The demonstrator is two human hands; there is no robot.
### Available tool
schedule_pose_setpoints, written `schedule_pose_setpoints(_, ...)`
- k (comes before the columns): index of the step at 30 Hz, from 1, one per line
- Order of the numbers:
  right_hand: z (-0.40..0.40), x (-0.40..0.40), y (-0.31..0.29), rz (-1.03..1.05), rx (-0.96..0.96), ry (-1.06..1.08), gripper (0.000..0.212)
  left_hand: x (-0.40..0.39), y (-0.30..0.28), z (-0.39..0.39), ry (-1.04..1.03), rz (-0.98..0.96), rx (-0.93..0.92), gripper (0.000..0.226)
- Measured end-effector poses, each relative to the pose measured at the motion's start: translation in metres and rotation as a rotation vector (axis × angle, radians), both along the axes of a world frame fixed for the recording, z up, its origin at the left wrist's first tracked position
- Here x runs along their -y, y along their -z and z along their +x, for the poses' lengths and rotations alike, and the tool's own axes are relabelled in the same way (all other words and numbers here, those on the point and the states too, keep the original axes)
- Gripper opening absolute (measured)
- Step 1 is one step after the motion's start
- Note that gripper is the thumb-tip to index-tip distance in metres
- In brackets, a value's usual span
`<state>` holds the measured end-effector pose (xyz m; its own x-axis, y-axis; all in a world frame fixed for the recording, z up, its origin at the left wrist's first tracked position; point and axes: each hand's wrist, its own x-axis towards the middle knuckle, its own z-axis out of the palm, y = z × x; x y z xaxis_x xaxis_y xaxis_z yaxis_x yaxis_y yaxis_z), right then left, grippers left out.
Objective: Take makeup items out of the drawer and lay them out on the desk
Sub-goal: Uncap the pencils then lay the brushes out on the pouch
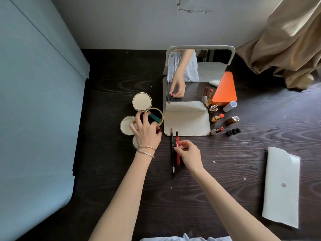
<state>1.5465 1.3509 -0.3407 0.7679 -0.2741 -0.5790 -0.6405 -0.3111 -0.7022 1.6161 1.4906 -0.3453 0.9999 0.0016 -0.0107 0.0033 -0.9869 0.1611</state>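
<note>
Fingers [178,148] of right hand pinch slim red pencil [177,154], black lettering.

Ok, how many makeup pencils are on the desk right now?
2. A black pencil lies in front of the mirror base. A red pencil lies right beside it, pinched by the right hand. No other shows, though that hand may hide one.
</note>
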Motion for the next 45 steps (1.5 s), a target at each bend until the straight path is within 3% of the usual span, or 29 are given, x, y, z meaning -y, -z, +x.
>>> schedule_pose_setpoints(10,0.002,-0.001,0.000,-0.014,-0.004,0.004,0.012,0.002,-0.001,0.002,-0.012,0.030,-0.035,0.017)
schedule_pose_setpoints(15,0.001,-0.001,-0.001,-0.027,-0.006,0.006,0.010,0.003,-0.006,-0.001,-0.014,-0.022,-0.083,0.032)
schedule_pose_setpoints(18,0.000,-0.002,-0.001,-0.046,-0.004,-0.001,0.009,0.001,-0.016,-0.013,-0.020,-0.093,0.075,0.032)
schedule_pose_setpoints(21,-0.001,-0.002,-0.001,-0.056,0.003,-0.009,0.012,0.005,-0.026,-0.037,0.026,-0.195,0.176,0.015)
schedule_pose_setpoints(25,-0.003,0.001,-0.003,-0.084,-0.004,0.005,0.016,0.027,-0.036,-0.062,-0.001,-0.306,-0.306,0.014)
schedule_pose_setpoints(28,-0.004,0.005,-0.005,-0.111,-0.004,0.005,0.017,0.040,-0.031,-0.065,-0.058,-0.274,-0.494,0.021)
schedule_pose_setpoints(33,-0.002,0.009,-0.008,-0.132,0.004,-0.005,0.014,0.049,-0.022,-0.057,-0.099,-0.209,-0.587,0.031)
schedule_pose_setpoints(45,0.007,-0.010,-0.001,-0.177,-0.060,-0.108,0.018,0.028,-0.017,-0.052,-0.119,-0.220,-0.556,0.026)
